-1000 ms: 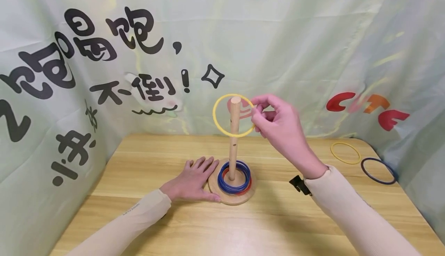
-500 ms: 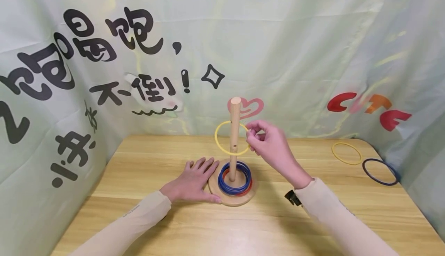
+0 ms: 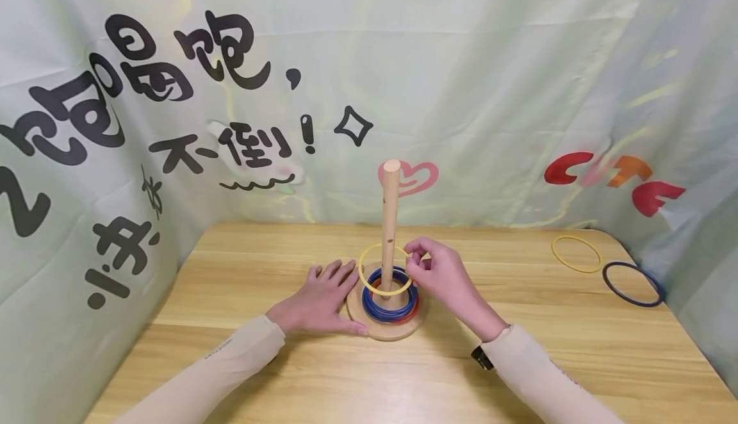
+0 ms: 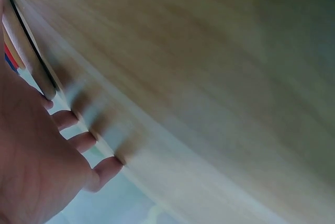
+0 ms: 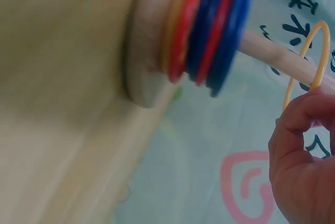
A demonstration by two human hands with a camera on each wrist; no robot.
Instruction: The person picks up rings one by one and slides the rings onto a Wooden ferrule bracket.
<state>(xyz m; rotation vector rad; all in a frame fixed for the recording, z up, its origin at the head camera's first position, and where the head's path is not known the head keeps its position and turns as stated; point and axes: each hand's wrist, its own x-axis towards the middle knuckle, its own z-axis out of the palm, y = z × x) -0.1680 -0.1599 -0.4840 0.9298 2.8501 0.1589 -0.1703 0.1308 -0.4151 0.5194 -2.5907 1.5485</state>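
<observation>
A wooden peg [image 3: 390, 206] stands upright on a round wooden base [image 3: 383, 332]. Thumb and fingers of my right hand [image 3: 438, 275] pinch a yellow ring [image 3: 361, 268] by its right side. That ring encircles the peg's lower part, a little above the stack. In the right wrist view, stacked blue rings [image 5: 230, 41], red rings [image 5: 184, 30] and a yellowish one [image 5: 170, 30] lie around the peg on the base. My left hand [image 3: 316, 303] rests spread on the table, its thumb and fingers along the base's left side.
On the wooden table [image 3: 288, 373], another yellow ring [image 3: 576, 270] and a dark blue ring [image 3: 631, 302] lie flat at the right. Printed cloth [image 3: 490, 91] hangs behind and at both sides of the table.
My right hand has come down with the yellow ring, from the top of the peg to just above the stack. The left hand stays at the base.
</observation>
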